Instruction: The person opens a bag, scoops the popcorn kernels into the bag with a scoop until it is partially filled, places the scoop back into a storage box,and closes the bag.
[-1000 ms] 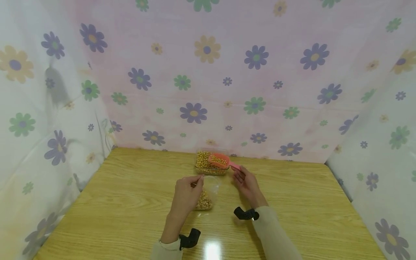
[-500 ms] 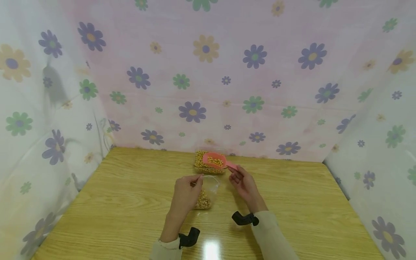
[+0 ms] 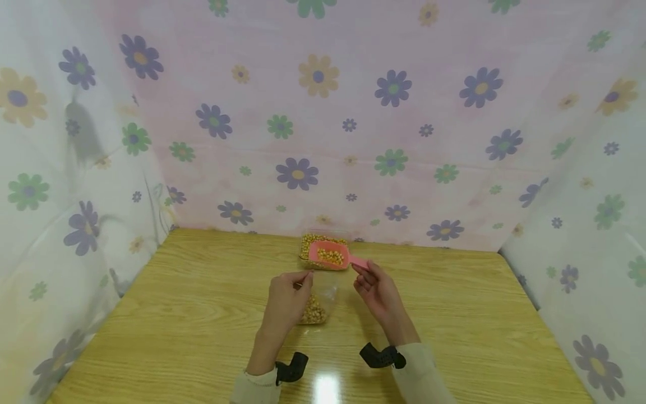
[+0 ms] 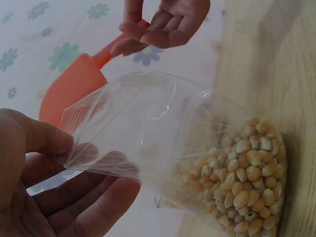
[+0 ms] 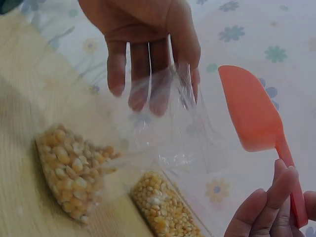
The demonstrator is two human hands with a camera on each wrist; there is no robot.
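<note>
A clear plastic bag (image 4: 148,113) stands on the table with corn kernels (image 4: 247,182) in its bottom. My left hand (image 3: 287,300) pinches the bag's upper edge between thumb and finger. My right hand (image 3: 381,294) grips the handle of a pink-red scoop (image 3: 328,255), which carries corn kernels in its bowl in the head view. The scoop is raised between the bag and a clear container (image 5: 163,205) of corn kernels. In the wrist views the scoop (image 5: 252,111) shows its underside, apart from the bag's mouth.
The wooden table (image 3: 202,297) reaches back to a flowered cloth wall (image 3: 323,140), with cloth on both sides too. The container's far rim stands close to the back cloth. Each wrist wears a black camera mount (image 3: 291,367).
My right hand has brought the loaded scoop up from the kernels in the container and toward me, slightly left. My left hand stays at the bag's edge, nearly still.
</note>
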